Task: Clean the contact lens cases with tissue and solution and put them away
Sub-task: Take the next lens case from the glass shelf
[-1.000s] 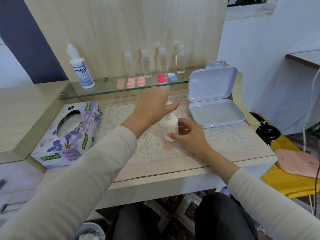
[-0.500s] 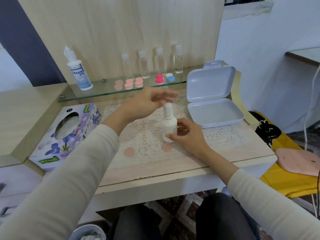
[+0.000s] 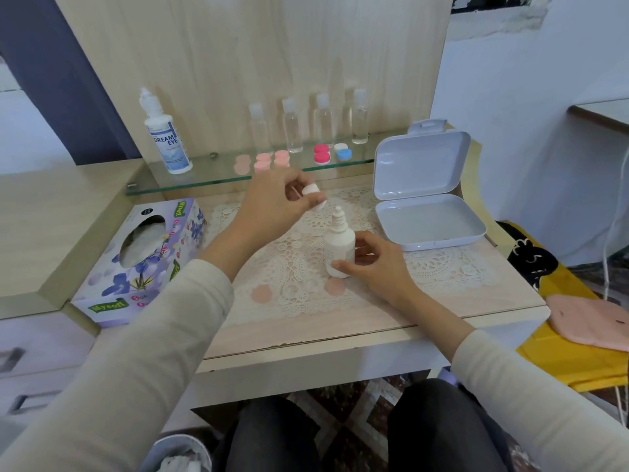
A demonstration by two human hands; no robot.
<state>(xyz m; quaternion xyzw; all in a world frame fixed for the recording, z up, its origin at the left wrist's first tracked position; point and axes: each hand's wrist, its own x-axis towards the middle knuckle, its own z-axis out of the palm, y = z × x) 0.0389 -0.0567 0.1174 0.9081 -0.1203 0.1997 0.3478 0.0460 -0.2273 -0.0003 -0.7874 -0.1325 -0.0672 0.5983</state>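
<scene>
On the lace mat (image 3: 299, 267) — left hand (image 3: 272, 206) pinches round cap (image 3: 311, 190), right hand (image 3: 374, 267) clasps bottle (image 3: 338, 247).

- Lace mat (image 3: 442, 267): white openwork, flat on the desk; landmark for the entries below
- Desk (image 3: 340, 332): pale wood top, under the mat, front edge chipped
- Glass shelf (image 3: 211, 180): just behind the mat, raised
- Clear bottles (image 3: 292, 127): four, white caps, upright in a row on the shelf
- Wooden back panel (image 3: 272, 46): behind the shelf
- Drawers (image 3: 34, 352): left of the mat, lower
- Waste bin (image 3: 180, 451): below the mat, left, paper inside
- Yellow cloth (image 3: 571, 362): right of the mat, off the desk
- Pink flat item (image 3: 592, 321): on the cloth
- White cable (image 3: 612, 240): far right, hanging
</scene>
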